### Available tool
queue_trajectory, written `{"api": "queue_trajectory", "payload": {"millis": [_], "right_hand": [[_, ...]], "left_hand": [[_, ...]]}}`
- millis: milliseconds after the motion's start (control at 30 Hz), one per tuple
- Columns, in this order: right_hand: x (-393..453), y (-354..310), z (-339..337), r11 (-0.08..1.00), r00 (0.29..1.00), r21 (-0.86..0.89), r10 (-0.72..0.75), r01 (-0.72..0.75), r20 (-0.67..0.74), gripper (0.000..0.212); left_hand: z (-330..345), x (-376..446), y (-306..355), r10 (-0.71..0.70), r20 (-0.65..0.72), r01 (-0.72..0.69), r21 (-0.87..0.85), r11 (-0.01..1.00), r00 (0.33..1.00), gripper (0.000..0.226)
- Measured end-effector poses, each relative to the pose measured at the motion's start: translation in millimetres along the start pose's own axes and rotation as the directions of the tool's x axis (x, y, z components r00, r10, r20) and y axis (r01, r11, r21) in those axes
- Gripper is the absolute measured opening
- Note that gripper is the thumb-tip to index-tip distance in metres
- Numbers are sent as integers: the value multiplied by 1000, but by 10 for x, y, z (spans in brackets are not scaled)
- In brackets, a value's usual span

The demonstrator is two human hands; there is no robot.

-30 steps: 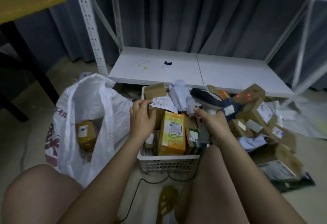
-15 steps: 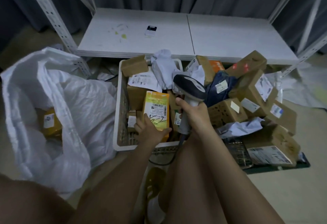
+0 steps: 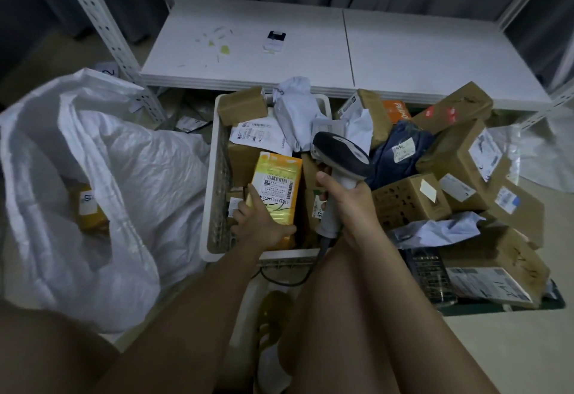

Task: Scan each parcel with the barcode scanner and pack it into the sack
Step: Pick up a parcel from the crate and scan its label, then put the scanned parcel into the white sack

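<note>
A yellow parcel (image 3: 278, 183) with a barcode label stands in the white basket (image 3: 208, 194). My left hand (image 3: 259, 222) grips its lower end. My right hand (image 3: 344, 201) holds the handle of the barcode scanner (image 3: 340, 152), whose dark head sits just right of the yellow parcel and above it. The white sack (image 3: 130, 182) lies open on the left, with a yellow parcel (image 3: 90, 210) inside it.
Several brown cardboard parcels (image 3: 459, 157), a dark blue bag parcel (image 3: 400, 151) and white poly bags pile up in and to the right of the basket. A low white shelf board (image 3: 403, 54) and metal uprights stand behind. The scanner cable (image 3: 289, 281) runs between my legs.
My left hand has come down from the basket's top parcels and taken hold of the yellow parcel's lower end. The camera has tilted down and closer. The scanner has stayed over the basket.
</note>
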State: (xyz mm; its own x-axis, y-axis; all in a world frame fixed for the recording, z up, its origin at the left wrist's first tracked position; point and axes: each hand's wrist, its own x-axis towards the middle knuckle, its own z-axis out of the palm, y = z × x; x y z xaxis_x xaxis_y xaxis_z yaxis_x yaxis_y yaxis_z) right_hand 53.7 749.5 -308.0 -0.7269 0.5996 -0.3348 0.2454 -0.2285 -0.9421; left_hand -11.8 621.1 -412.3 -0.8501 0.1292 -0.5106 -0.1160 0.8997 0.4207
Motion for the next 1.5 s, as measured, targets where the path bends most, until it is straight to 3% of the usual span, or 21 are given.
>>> {"api": "queue_trajectory", "payload": {"millis": [200,300,433,567,700,767,867,933,1000,1133,1267,1367,1500], "right_hand": [[-73,100,137,998,999,66,24,-21,-42,11],[-170,205,362,995,998,77,65,-66,22,11],[-435,440,701,989,988,76,122,-130,99,13],[-720,734,963,983,981,22,181,-183,76,45],[-829,935,1028,979,982,-86,187,-186,1,39],[-863,967,1008,975,988,-164,152,-151,-8,53],[-869,1020,971,971,992,-216,118,-106,48,61],[-875,1053,947,973,992,-216,98,-79,77,62],[-877,1082,914,974,987,-207,117,-93,108,61],[-898,1065,858,965,985,-250,109,-73,133,60],[-875,1072,821,960,981,-281,62,-9,182,54],[-868,1056,798,947,977,-321,85,-19,194,47],[-884,1002,806,934,975,-357,106,-30,195,38]], "left_hand": [[-458,-206,-424,155,-138,-178,-172,969,978,141],[-651,-436,-670,182,-195,-224,-220,949,964,142],[-776,-807,-1004,179,-220,-215,-152,965,959,143],[-609,-1094,-1253,100,-168,-129,-173,976,981,141],[-466,-1242,-1411,87,-135,-110,-182,977,987,140],[-478,-1150,-1524,88,-91,-110,-277,955,992,126],[-584,-975,-1665,115,-16,-104,-559,823,993,62],[-623,-866,-1736,68,15,-40,-687,726,998,48],[-651,-768,-1780,1,87,63,-732,678,996,54],[-647,-641,-1837,44,305,252,-852,459,951,56],[-623,-590,-1853,138,344,267,-879,394,929,72],[-597,-600,-1872,171,362,285,-889,359,916,95],[-559,-623,-1862,175,367,295,-895,336,914,107]]}}
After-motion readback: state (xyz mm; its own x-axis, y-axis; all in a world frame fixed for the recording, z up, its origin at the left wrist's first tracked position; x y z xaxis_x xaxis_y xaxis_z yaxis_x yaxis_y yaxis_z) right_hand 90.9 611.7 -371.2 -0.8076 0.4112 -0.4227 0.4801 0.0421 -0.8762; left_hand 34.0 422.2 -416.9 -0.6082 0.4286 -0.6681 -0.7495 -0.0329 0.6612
